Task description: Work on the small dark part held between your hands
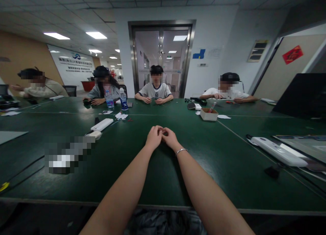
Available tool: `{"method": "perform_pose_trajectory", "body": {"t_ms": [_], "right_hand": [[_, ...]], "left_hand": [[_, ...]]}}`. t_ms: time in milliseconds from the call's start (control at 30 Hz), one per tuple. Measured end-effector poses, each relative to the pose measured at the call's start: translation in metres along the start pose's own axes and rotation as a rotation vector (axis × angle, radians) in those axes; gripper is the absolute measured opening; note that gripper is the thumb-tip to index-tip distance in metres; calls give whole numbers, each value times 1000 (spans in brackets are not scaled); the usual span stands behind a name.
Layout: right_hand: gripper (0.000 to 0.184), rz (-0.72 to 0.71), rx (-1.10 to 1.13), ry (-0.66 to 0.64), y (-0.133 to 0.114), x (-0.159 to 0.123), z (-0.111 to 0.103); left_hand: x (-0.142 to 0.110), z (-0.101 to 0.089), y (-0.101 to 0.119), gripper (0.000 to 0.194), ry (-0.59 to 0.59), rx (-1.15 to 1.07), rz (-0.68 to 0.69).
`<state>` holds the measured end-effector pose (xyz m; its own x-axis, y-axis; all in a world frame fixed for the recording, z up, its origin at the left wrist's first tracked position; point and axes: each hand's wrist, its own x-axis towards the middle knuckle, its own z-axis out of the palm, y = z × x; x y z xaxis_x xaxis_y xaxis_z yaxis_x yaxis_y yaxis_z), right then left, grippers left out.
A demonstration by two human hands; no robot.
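Note:
My left hand and my right hand meet over the middle of the green table. Both have curled fingers, and the fingertips come together between them. Whatever they pinch, if anything, is hidden behind the fingers or too small to make out. A silver bracelet circles my right wrist. Both forearms reach forward from the table's near edge.
White power strips lie left and right, with cables. Farther back are a small box, two bottles and paper scraps. A dark screen stands at right. Several people sit across the table.

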<state>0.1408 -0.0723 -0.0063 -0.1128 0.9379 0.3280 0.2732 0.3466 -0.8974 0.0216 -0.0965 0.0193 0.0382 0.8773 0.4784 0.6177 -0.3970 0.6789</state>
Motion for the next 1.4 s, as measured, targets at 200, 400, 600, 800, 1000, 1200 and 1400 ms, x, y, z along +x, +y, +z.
{"method": "perform_pose_trajectory", "body": {"t_ms": [200, 400, 600, 800, 1000, 1200, 1400], "right_hand": [[23, -23, -168, -27, -3, 0, -3], [20, 21, -173, -112, 0, 2, -6], [22, 46, -142, -129, 0, 1, -5], [21, 15, -152, -119, -3, -2, -6], [22, 16, -181, -109, -7, -3, -8], [20, -77, -267, -55, -9, -2, -9], [18, -178, -347, -13, -13, -3, -9]], "left_hand": [[1, -3, -17, 17, -7, -40, -27], [2, -2, -24, 16, -16, -168, -70], [4, 1, -37, 13, -28, -290, -156], [3, -1, -37, 13, -18, -277, -183], [1, -3, -33, 12, -14, -268, -214], [2, -2, -35, 19, -15, -241, -225], [4, 0, -40, 24, -21, -237, -208]]}}
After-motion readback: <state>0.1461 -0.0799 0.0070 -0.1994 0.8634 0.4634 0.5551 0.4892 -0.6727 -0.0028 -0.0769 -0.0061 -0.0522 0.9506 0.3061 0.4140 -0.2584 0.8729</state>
